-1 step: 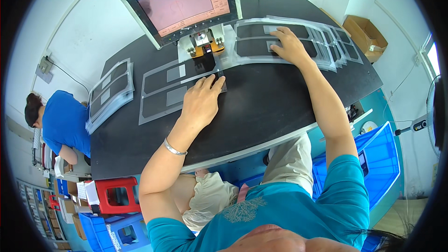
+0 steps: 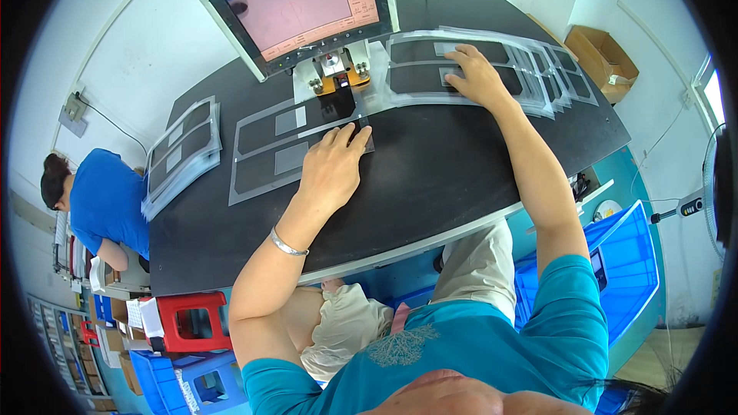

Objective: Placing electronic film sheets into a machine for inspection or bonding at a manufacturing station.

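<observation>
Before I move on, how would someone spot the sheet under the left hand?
On the black table, find the machine with a screen. Below it lies a clear-bordered dark sheet, left fingers on its right end; unlike the left stack and right stack, it is single.

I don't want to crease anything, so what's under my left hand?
Your left hand is over the near right part of a dark, clear-edged sheet, with the black tabletop below. Whatever the hand itself covers can't be seen.
</observation>
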Demonstrator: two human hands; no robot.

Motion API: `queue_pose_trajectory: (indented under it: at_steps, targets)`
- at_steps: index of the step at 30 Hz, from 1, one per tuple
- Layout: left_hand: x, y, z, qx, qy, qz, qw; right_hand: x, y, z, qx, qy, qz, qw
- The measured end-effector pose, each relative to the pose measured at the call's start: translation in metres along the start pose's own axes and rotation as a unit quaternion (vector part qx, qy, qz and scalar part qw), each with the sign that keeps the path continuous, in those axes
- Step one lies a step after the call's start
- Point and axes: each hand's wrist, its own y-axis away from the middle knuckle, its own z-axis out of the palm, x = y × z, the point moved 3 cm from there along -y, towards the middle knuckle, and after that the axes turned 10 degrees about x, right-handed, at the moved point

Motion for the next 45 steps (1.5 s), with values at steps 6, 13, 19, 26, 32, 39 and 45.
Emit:
queue_pose_trajectory:
  at_steps: [6, 13, 19, 26, 32, 39, 45]
  targets:
    - [0.0, 0.0, 0.0, -0.008, 0.005, 0.0, 1.0, -0.005, 0.0, -0.001, 0.016, -0.003, -0.013, 1.0]
    - [0.002, -0.003, -0.018, -0.003, 0.047, -0.014, 0.999, -0.015, 0.004, 0.002, -0.005, -0.007, -0.059, 0.998]
    - [-0.016, -0.002, -0.024, -0.116, 0.112, -0.07, 0.984, -0.015, 0.005, 0.002, -0.064, 0.0, -0.056, 0.996]
    - [-0.028, -0.014, 0.016, -0.013, -0.007, -0.047, 0.999, -0.017, 0.005, 0.001, -0.068, -0.008, -0.059, 0.996]
    - [-0.03, -0.014, 0.026, 0.04, -0.01, -0.029, 0.999, -0.015, 0.005, 0.001, -0.075, 0.0, -0.058, 0.995]
    - [-0.034, -0.01, 0.006, 0.037, 0.027, -0.055, 0.997, -0.015, 0.006, -0.001, -0.076, -0.004, -0.062, 0.995]
    - [-0.065, -0.006, -0.026, -0.094, 0.138, -0.09, 0.982, -0.016, 0.006, -0.004, -0.084, -0.005, -0.06, 0.995]
